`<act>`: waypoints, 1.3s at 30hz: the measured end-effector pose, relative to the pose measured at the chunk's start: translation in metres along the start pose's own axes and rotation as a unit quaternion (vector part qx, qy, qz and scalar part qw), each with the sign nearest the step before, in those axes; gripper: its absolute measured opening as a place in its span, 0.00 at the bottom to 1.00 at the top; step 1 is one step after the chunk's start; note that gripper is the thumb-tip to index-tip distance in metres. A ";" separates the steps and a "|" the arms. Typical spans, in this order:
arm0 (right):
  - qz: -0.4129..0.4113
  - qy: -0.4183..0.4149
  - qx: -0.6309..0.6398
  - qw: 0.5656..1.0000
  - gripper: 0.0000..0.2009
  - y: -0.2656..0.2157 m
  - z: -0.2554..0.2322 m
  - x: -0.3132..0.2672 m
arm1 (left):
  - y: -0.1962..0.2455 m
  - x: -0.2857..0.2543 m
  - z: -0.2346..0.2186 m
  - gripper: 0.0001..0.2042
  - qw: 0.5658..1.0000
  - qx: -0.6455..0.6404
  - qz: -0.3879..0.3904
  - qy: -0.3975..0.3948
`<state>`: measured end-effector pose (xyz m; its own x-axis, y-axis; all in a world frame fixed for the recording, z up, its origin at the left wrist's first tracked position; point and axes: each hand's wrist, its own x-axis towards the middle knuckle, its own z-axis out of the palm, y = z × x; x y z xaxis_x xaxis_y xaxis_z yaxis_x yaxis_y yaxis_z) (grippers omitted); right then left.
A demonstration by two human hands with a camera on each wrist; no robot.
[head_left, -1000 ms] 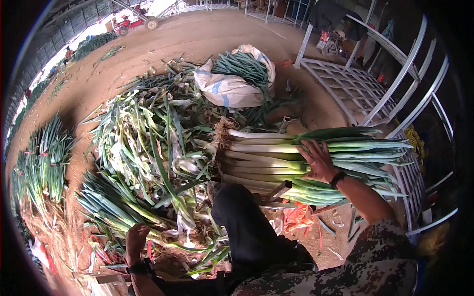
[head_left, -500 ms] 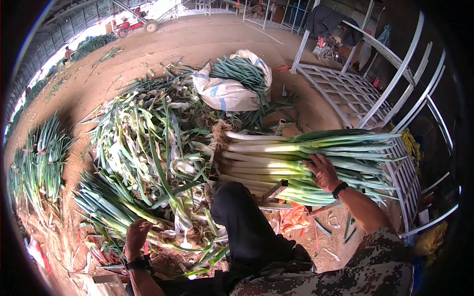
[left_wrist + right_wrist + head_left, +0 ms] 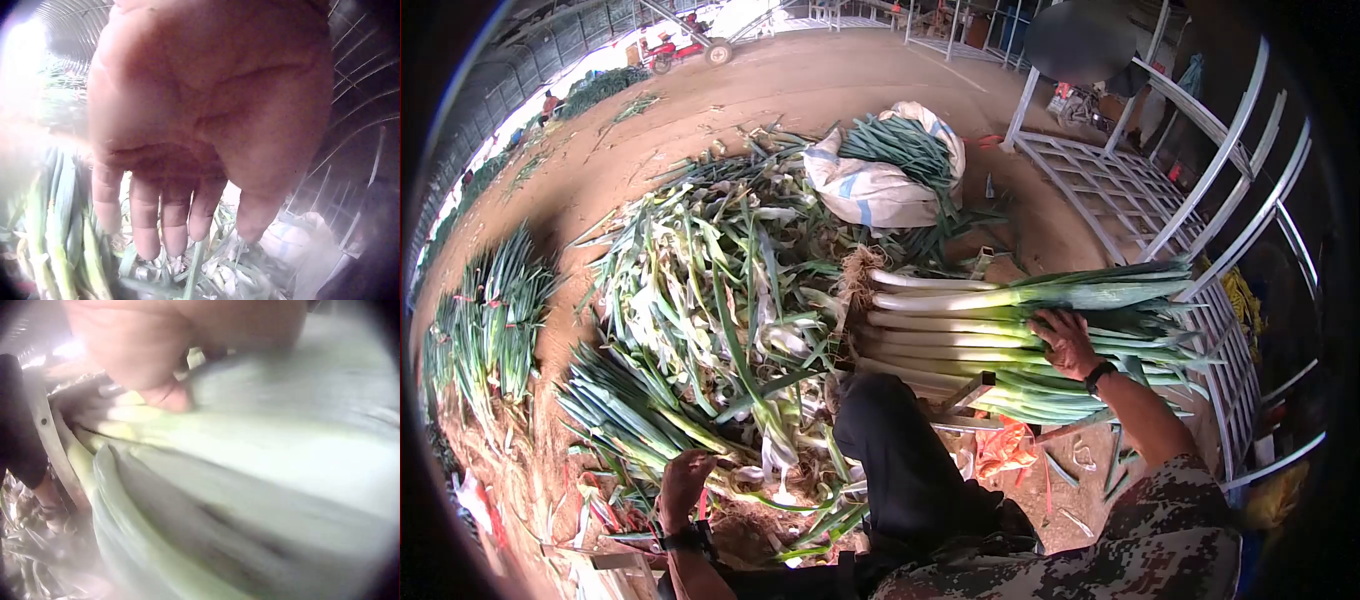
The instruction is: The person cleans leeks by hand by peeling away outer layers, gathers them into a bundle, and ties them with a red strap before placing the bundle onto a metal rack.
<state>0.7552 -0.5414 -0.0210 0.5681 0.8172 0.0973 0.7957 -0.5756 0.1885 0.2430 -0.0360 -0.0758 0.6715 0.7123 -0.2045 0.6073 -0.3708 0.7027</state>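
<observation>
A row of large green onions (image 3: 960, 340) lies side by side across a low metal frame (image 3: 965, 392), roots left and green leaves right. My right hand (image 3: 1068, 342) rests on them with bent fingers where the white stems turn green. In the right wrist view its thumb (image 3: 167, 397) touches a stalk, while the other fingers are mostly hidden. My left hand (image 3: 685, 485) hangs loose near a second bundle of green onions (image 3: 630, 410) on the ground. In the left wrist view its palm shows, with relaxed fingers and nothing in them.
A heap of stripped leaves (image 3: 690, 270) lies left of the frame, with a white sack (image 3: 870, 190) of greens behind it. Tied green onions (image 3: 490, 310) stand far left. A metal rack (image 3: 1120, 190) is at right, and an orange plastic bag (image 3: 1004, 448) lies below the onions.
My right hand has slid a little down and toward the leaf ends, its fingers now more bent. A gap has opened between the farthest stalks and the others. The left hand stays about where it was.
</observation>
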 end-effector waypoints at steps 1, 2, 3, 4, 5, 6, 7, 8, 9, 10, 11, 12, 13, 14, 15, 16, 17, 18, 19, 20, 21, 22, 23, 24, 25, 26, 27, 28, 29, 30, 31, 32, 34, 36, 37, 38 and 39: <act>-0.010 -0.001 0.022 1.000 0.31 0.001 -0.005 0.001 | -0.001 0.000 0.000 0.18 1.000 0.001 -0.003 0.001; -0.017 -0.001 0.043 0.999 0.30 0.003 -0.011 0.006 | 0.000 0.003 0.001 0.18 1.000 0.003 -0.002 0.003; -0.025 0.000 0.065 0.998 0.29 0.005 -0.017 0.012 | 0.001 0.005 0.002 0.18 1.000 0.004 -0.002 0.005; -0.060 0.068 0.073 0.993 0.27 0.005 -0.017 0.022 | 0.003 0.004 0.001 0.17 1.000 0.003 -0.009 0.000; -0.047 0.084 0.069 0.993 0.27 0.005 -0.018 0.034 | 0.000 0.003 0.003 0.17 1.000 0.003 -0.015 0.000; -0.035 0.100 0.068 0.992 0.27 0.004 -0.016 0.046 | -0.003 0.001 0.005 0.18 1.000 0.006 -0.022 0.000; -0.022 0.116 0.067 0.991 0.27 0.004 -0.015 0.057 | -0.007 0.000 0.005 0.18 1.000 0.010 -0.030 0.000; -0.017 0.112 0.054 0.992 0.28 0.003 -0.019 0.067 | -0.004 -0.002 0.002 0.18 0.999 0.001 -0.034 -0.021; -0.009 0.081 0.040 0.996 0.28 0.006 -0.021 0.074 | -0.002 -0.007 -0.001 0.19 0.999 0.023 -0.045 -0.013; -0.004 0.050 0.024 0.998 0.29 0.009 -0.023 0.082 | -0.017 -0.008 0.001 0.19 0.999 0.024 -0.042 -0.007; 0.000 0.019 0.009 1.000 0.30 0.012 -0.023 0.090 | -0.031 -0.010 0.001 0.19 0.999 0.024 -0.039 -0.001; 0.020 -0.026 -0.025 0.999 0.30 0.020 -0.014 0.100 | -0.032 -0.013 -0.001 0.20 0.998 0.027 -0.050 -0.001; 0.040 -0.076 -0.022 0.996 0.30 0.030 -0.007 0.106 | -0.033 -0.016 -0.003 0.20 0.998 0.028 -0.060 -0.003; 0.059 -0.126 -0.020 0.990 0.29 0.033 -0.009 0.113 | -0.030 -0.019 -0.004 0.20 0.997 0.028 -0.070 -0.005; 0.078 -0.176 -0.018 0.981 0.29 0.034 -0.010 0.119 | -0.027 -0.022 -0.006 0.20 0.997 0.020 -0.074 -0.009; 0.060 -0.156 -0.011 0.986 0.28 0.035 -0.011 0.121 | -0.023 -0.024 -0.007 0.20 0.997 0.013 -0.078 -0.014; 0.044 -0.134 -0.004 0.990 0.27 0.034 -0.019 0.121 | -0.020 -0.024 -0.010 0.21 0.997 0.008 -0.080 -0.019; 0.030 -0.112 0.002 0.993 0.26 0.034 -0.031 0.120 | -0.024 -0.020 -0.009 0.20 0.996 0.043 -0.072 -0.020; 0.018 -0.090 0.006 0.996 0.25 0.035 -0.044 0.116 | -0.026 -0.015 -0.007 0.20 0.997 0.040 -0.068 -0.018; 0.004 -0.042 0.026 0.999 0.24 0.033 -0.057 0.111 | -0.025 -0.010 -0.005 0.20 0.997 0.035 -0.063 -0.019; 0.001 -0.044 0.030 0.999 0.24 0.027 -0.077 0.106 | -0.024 -0.005 -0.002 0.19 0.998 0.031 -0.057 -0.022; -0.001 -0.048 0.034 0.998 0.24 0.018 -0.099 0.102 | -0.022 0.002 0.002 0.19 0.997 0.008 -0.075 -0.029; -0.002 -0.053 0.037 0.998 0.24 0.009 -0.118 0.098 | 0.000 0.004 0.002 0.18 0.998 0.033 -0.035 -0.032; 0.000 -0.076 0.030 0.997 0.24 0.001 -0.132 0.094 | -0.003 0.011 0.007 0.18 0.999 0.022 -0.018 -0.037; -0.002 -0.095 0.022 0.995 0.24 -0.009 -0.143 0.087 | -0.007 0.021 0.013 0.18 0.999 0.011 -0.001 -0.042; -0.004 -0.113 0.015 0.994 0.24 -0.020 -0.152 0.079 | -0.009 0.028 0.017 0.19 0.998 0.013 0.017 -0.053; -0.008 -0.130 0.010 0.991 0.24 -0.028 -0.156 0.072 | 0.011 0.026 0.016 0.19 0.998 0.021 0.011 -0.054; -0.017 -0.121 0.024 0.992 0.24 -0.033 -0.149 0.064 | 0.013 0.028 0.018 0.20 0.998 0.009 0.011 -0.063; -0.028 -0.116 0.019 0.993 0.23 -0.041 -0.142 0.055 | 0.013 0.029 0.019 0.20 0.998 -0.002 0.009 -0.070; -0.020 -0.109 0.019 0.994 0.24 -0.048 -0.130 0.044 | 0.015 0.029 0.018 0.20 0.998 0.005 0.014 -0.069; -0.014 -0.101 0.021 0.995 0.24 -0.057 -0.112 0.031 | 0.018 0.028 0.017 0.20 0.998 0.013 0.018 -0.067; -0.026 -0.081 0.035 0.996 0.25 -0.064 -0.088 0.017 | 0.018 0.027 0.016 0.19 0.997 0.021 0.023 -0.065; -0.077 -0.031 0.047 0.995 0.27 -0.068 -0.026 -0.014 | 0.008 0.029 0.017 0.19 0.998 0.017 0.020 -0.060; -0.095 -0.003 0.064 0.993 0.32 -0.067 0.029 -0.037 | 0.004 0.027 0.016 0.18 0.998 0.017 0.022 -0.060; -0.080 -0.001 0.107 0.991 0.33 -0.060 0.048 -0.034 | 0.004 0.025 0.014 0.18 0.998 0.019 0.025 -0.061; -0.066 -0.004 0.151 0.986 0.35 -0.052 0.066 -0.034 | 0.005 0.020 0.013 0.18 0.997 0.020 0.025 -0.064; -0.072 -0.015 0.142 0.987 0.36 -0.057 0.048 -0.036 | 0.006 0.014 0.013 0.18 0.998 0.019 0.012 -0.063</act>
<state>0.6997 -0.5392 -0.0822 0.4478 0.8922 0.0596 0.8929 -0.4426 -0.0829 0.2617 -0.0359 -0.0832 0.7324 0.6230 -0.2746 0.6047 -0.4099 0.6829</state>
